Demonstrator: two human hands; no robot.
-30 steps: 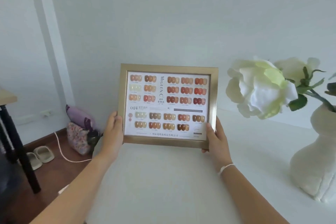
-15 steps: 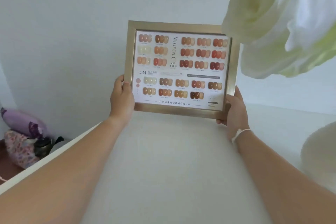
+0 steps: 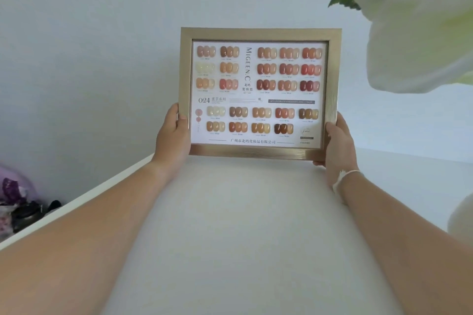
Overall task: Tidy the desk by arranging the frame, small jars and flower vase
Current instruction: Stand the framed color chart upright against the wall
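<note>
A gold frame with a nail-colour chart stands upright near the back of the white desk, close to the wall. My left hand grips its lower left edge. My right hand grips its lower right edge. Large white petals of the flower fill the upper right, very close to the camera. A sliver of the white vase shows at the right edge. No small jars are in view.
The desk's left edge runs diagonally; below it on the floor lies a purple and floral bag. A plain white wall rises behind the desk.
The frame has gone farther back toward the wall with both hands on it. My head has moved forward, so the flower now looms at the upper right and the vase is mostly out of view.
</note>
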